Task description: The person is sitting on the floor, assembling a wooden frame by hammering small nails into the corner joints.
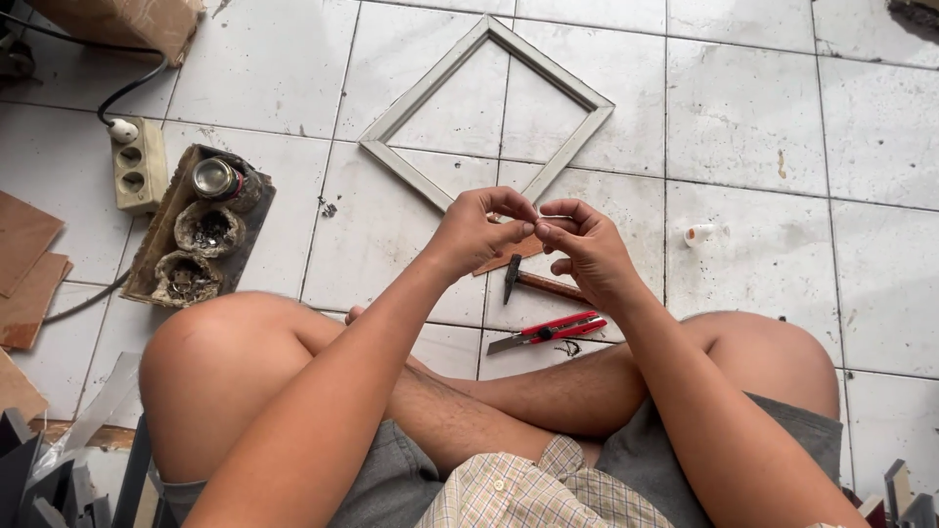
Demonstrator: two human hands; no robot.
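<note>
My left hand (476,232) and my right hand (585,246) meet in front of me, fingertips pinched together on a thin small metal piece, perhaps a nail, too small to tell. Below the hands a small hammer (533,281) with a wooden handle lies on the white tiled floor. A red utility knife (550,331) with its blade out lies nearer my crossed legs. A pale square wooden frame (486,112) lies flat on the tiles beyond my hands, turned like a diamond.
At the left, a wooden tray (201,230) holds a tin and two bowls of small metal bits. A power strip (138,163) with a black cable, brown boards (24,269) and a cardboard box (122,22) lie around it. A small white roll (700,235) sits at the right.
</note>
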